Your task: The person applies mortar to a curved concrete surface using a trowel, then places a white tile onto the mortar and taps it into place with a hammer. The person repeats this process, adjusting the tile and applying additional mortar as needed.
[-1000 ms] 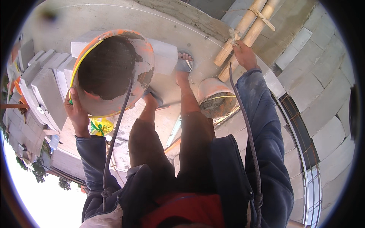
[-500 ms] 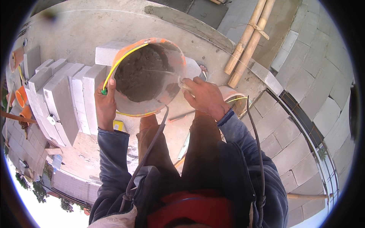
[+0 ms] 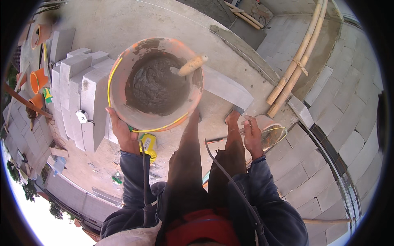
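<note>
An orange-rimmed bucket (image 3: 118, 92) with a yellow wire handle (image 3: 164, 126) holds wet grey mortar (image 3: 158, 84). My left hand (image 3: 123, 132) is closed on the bucket at its near left edge, where the handle joins; part of its grip is hidden behind the bucket. A trowel stands in the mortar, its wooden handle (image 3: 193, 65) leaning toward the right rim and its blade mostly sunk. My right hand (image 3: 252, 137) is off to the right of the bucket, empty, with its fingers loosely bent and apart. Close beside it is a second bucket (image 3: 273, 133) with a yellow handle.
Pale blocks (image 3: 92, 98) are stacked at left with a white tape measure (image 3: 82, 116) on them. A single block (image 3: 227, 88) lies beyond my feet. Bamboo poles (image 3: 297, 61) rest at upper right. A yellow bag (image 3: 148, 145) is below the bucket; orange pots (image 3: 39, 80) stand far left.
My right hand has let go of the trowel handle and drawn back to the right. The trowel now stands in the mortar. My left hand keeps hold of the bucket, and the view has shifted.
</note>
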Available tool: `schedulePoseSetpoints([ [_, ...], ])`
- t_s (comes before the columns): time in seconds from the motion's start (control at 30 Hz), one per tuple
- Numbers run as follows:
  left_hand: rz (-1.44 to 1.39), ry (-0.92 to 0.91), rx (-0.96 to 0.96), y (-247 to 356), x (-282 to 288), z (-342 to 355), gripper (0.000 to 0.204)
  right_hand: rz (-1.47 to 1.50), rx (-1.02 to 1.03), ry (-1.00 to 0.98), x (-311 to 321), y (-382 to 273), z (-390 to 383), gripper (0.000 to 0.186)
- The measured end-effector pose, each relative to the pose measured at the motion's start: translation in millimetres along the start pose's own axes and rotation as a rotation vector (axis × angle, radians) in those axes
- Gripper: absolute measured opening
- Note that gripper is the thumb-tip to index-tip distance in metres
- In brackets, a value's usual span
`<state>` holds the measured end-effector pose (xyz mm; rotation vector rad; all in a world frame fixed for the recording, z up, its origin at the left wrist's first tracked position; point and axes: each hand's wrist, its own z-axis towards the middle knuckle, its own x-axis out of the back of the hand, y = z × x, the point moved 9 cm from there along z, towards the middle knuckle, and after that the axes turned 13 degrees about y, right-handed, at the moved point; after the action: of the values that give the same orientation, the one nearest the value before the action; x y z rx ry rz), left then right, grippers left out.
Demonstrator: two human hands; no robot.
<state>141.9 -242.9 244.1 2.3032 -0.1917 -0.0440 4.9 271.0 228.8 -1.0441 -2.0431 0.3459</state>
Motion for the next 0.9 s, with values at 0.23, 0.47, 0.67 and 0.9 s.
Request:
schedulePoseSetpoints([
  [0.23,-0.13,0.083,-0.219,16.6,-80.3,126.0,0.074,-0.402,-0.043,-0.123,-36.6,158.0,-7.5,0.041],
  [0.47,-0.059,-0.051,-0.413,-33.2,-128.4,271.9,0.07,-0.306,-0.002,-0.113,-76.0,188.6,-2.5,0.05],
  [0.67,-0.302,0.221,0.178,-159.7,-52.1,340.6,0.077,-0.413,0.097,-0.05,-103.3,188.8,21.7,0.066],
  [0.9,0.923,-0.043,-0.468,-179.7,-104.7,112.1,0.086,-0.779,0.457,0.151,-128.3,100.3,110.0,0.098],
])
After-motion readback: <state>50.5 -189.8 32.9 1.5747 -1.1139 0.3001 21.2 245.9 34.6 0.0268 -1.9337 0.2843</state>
